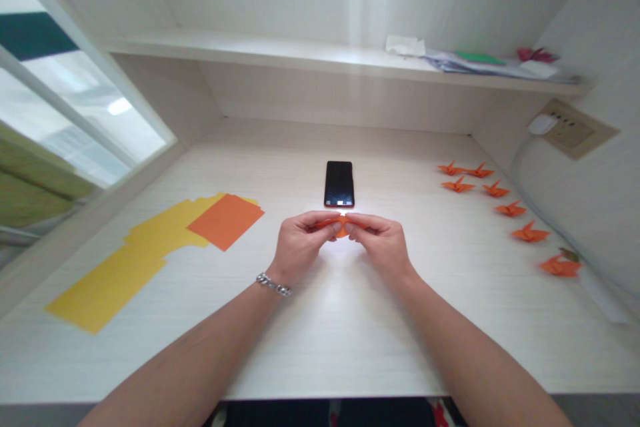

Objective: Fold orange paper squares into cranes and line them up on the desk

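A small folded piece of orange paper (pixel 343 227) is pinched between both hands above the middle of the desk. My left hand (pixel 306 240), with a chain bracelet on its wrist, grips the paper's left side between thumb and fingers. On the other side, my right hand (pixel 383 238) pinches it the same way. The fingers cover most of the paper, so its exact folded shape is hidden. Just beyond the hands lies a black smartphone (pixel 339 183), flat on the desk.
Several orange paper cranes (pixel 531 232) stand in a line on the right. At left, orange paper sheets (pixel 226 221) overlap spread yellow sheets (pixel 110 287). A white cable (pixel 530 193) runs from a wall socket (pixel 580 128). Papers (pixel 480 63) lie on the shelf (pixel 280 53).
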The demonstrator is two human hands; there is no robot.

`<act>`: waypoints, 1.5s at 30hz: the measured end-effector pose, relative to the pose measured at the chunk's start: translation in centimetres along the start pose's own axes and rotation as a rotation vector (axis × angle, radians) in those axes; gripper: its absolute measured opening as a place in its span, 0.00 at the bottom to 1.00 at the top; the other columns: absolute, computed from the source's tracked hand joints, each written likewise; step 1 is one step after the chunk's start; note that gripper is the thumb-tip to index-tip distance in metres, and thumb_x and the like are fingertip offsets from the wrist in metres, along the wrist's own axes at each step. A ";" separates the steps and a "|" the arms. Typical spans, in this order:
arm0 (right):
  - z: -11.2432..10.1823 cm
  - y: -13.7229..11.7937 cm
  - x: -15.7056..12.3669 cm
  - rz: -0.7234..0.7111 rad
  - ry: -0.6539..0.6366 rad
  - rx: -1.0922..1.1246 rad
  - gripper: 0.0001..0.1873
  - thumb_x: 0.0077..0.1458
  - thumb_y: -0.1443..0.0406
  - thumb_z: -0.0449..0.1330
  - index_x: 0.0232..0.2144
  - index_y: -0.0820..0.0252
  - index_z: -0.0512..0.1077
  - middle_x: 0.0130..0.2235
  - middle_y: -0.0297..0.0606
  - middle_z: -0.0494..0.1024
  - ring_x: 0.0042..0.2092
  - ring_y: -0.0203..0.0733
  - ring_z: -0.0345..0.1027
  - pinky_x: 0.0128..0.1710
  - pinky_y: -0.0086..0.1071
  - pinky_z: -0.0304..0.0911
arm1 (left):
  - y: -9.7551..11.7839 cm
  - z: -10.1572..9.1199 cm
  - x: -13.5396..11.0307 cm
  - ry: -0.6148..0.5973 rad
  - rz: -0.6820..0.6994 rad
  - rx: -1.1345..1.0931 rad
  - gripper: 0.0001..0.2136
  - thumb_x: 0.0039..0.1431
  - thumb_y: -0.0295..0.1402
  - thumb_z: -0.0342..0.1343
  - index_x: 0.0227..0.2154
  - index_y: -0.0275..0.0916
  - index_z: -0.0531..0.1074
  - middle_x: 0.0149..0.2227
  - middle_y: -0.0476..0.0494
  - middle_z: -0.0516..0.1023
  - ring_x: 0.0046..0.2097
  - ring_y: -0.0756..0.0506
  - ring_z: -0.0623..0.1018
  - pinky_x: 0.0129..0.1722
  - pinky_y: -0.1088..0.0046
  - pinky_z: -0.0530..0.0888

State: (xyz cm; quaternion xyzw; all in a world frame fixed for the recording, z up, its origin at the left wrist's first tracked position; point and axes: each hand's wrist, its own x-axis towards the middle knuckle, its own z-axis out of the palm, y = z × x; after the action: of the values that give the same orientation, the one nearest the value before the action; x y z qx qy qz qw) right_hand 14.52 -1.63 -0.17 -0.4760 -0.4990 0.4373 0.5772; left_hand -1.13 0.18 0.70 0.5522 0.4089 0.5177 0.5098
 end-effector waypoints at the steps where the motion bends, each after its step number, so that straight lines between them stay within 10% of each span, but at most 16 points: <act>1: 0.0 -0.1 0.0 0.001 0.002 0.009 0.10 0.45 0.65 0.66 0.34 0.56 0.81 0.33 0.38 0.82 0.29 0.39 0.72 0.33 0.35 0.69 | 0.0 0.0 0.0 -0.002 0.004 0.006 0.10 0.47 0.30 0.66 0.35 0.34 0.79 0.35 0.40 0.82 0.30 0.48 0.79 0.32 0.72 0.78; 20: -0.8 -0.7 0.4 0.216 -0.212 0.086 0.07 0.41 0.67 0.66 0.28 0.62 0.77 0.26 0.37 0.80 0.30 0.41 0.75 0.31 0.31 0.69 | 0.3 -0.3 0.0 -0.190 -0.113 0.048 0.05 0.48 0.27 0.63 0.30 0.34 0.76 0.27 0.45 0.79 0.28 0.50 0.77 0.29 0.76 0.74; 45: -0.7 -0.8 0.4 0.343 -0.162 0.200 0.14 0.37 0.59 0.70 0.26 0.63 0.78 0.25 0.37 0.78 0.28 0.40 0.74 0.30 0.33 0.69 | 0.7 -0.3 -0.1 -0.197 -0.046 0.160 0.03 0.48 0.28 0.61 0.28 0.36 0.77 0.30 0.45 0.80 0.31 0.48 0.78 0.34 0.74 0.74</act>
State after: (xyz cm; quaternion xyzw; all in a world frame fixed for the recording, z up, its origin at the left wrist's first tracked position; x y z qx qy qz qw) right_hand 15.27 -1.44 0.67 -0.4576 -0.4094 0.6134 0.4967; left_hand -1.52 0.06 1.32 0.6298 0.4090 0.4149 0.5137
